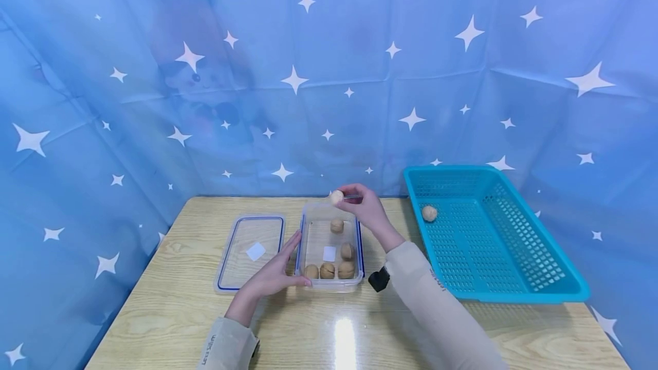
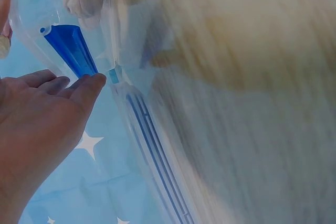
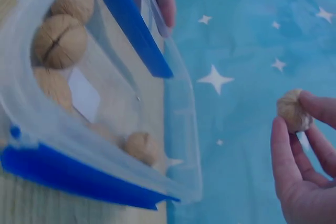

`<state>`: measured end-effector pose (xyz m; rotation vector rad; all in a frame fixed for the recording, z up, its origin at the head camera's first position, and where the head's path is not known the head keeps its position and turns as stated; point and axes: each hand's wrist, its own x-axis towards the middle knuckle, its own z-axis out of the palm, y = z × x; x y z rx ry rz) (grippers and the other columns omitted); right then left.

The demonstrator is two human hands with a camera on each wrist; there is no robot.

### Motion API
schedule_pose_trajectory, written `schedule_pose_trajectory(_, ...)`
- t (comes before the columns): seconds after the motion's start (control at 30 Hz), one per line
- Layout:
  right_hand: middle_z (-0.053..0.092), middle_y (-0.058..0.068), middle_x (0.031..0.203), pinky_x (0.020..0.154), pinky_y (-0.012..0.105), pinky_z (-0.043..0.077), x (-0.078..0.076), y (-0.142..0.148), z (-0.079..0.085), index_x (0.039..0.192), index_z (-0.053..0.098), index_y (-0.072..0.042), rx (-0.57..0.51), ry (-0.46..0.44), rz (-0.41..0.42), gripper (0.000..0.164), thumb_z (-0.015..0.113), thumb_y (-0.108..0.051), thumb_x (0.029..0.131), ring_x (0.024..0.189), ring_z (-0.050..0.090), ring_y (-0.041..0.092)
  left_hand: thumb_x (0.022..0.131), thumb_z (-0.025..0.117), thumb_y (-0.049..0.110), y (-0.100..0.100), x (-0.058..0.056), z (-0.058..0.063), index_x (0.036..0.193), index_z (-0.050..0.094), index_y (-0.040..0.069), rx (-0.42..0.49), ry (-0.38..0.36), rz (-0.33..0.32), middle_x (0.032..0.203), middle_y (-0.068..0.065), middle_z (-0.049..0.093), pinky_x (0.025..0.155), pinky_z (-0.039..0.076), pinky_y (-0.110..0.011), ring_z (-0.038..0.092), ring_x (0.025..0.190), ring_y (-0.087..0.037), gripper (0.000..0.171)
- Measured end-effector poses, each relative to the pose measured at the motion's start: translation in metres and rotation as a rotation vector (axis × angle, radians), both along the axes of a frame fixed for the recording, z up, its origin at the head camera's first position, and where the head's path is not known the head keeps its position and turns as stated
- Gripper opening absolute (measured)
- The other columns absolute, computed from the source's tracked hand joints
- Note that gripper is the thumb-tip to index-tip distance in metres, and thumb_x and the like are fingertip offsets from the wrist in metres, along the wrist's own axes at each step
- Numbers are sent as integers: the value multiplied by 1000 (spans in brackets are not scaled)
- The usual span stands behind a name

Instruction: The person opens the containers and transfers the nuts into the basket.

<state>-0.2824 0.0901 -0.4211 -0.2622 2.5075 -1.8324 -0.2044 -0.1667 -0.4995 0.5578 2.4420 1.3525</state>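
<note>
Above the far end of a clear plastic container (image 1: 315,244), my right hand (image 1: 361,207) pinches a walnut (image 3: 294,110) between thumb and fingertips. Several walnuts lie inside the container, among them one walnut (image 1: 337,225) near the far end and a row along the near wall. My left hand (image 1: 275,274) rests against the container's left side, fingers extended along it and thumb at the near corner. In the left wrist view its fingertips meet a blue side clip (image 2: 71,48).
A clear lid (image 1: 250,264) with a blue seal lies left of the container. On the right stands a turquoise basket (image 1: 498,233) with one walnut (image 1: 429,213) in its left side. A starry blue curtain (image 1: 329,73) hangs behind the wooden table (image 1: 169,296).
</note>
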Motion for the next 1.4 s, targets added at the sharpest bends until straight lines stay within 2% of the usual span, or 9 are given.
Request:
schedule_pose_trajectory(0.23,60,17,132,101,48,52,-5,20,8,131,60,-7,14,0,-26,41,71,-17,93,121,60,34,83,82,29,0,0,0,162,2,14,-4,-6,-1,170,-10,-3,123,12,-64,1,156,-38,113)
schedule_pose_trajectory(0.63,57,21,136,102,51,51,-10,52,19,135,57,-4,9,39,-52,43,68,-18,95,124,57,39,82,82,29,0,-1,-1,162,3,14,-6,2,4,170,-11,-2,122,13,-64,2,155,-39,114)
schedule_pose_trajectory(1.13,53,18,141,105,53,48,-11,89,25,137,55,-7,56,20,-151,47,68,-26,96,129,53,37,83,82,30,0,-1,-2,162,2,14,-4,-5,-1,170,-9,-3,123,11,-63,-1,156,-37,113)
schedule_pose_trajectory(1.27,53,19,140,104,52,48,-10,99,24,137,55,-7,51,15,-179,49,68,-29,96,129,53,37,83,82,30,0,0,-1,162,2,14,-7,-5,3,170,-9,-3,123,12,-63,0,156,-37,113)
schedule_pose_trajectory(1.4,52,17,141,101,46,49,-9,109,22,138,54,-9,45,4,-196,52,67,-35,95,128,52,34,82,82,30,0,0,-1,162,2,15,-9,-7,4,170,-8,-3,123,11,-63,0,156,-37,113)
